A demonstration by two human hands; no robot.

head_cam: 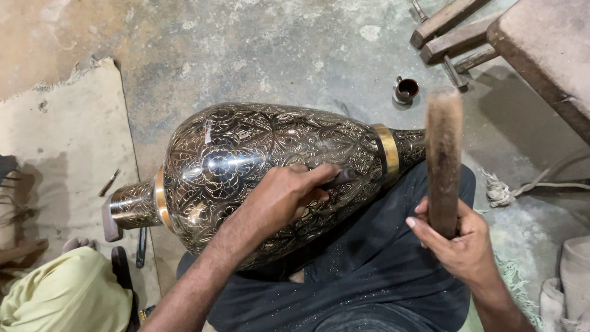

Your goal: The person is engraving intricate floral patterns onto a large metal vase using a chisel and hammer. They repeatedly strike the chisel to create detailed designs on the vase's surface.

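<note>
The right hand (pixel 464 243) is closed around the lower end of a wooden mallet (pixel 444 157), which stands nearly upright, its top blurred. The left hand (pixel 286 197) pinches a thin dark chisel (pixel 342 178) between curled fingers, its tip touching the vase (pixel 246 166). The vase lies on its side across the person's lap, on a dark cloth (pixel 381 258); it is dark metal covered in engraved floral pattern, with brass bands at neck and foot. Left of it, small tools (pixel 109 182) lie on a pale mat (pixel 67 147). Farther off, a small metal cup (pixel 405 90) sits on the concrete floor (pixel 258 49), near a wooden bench (pixel 541 49).
</note>
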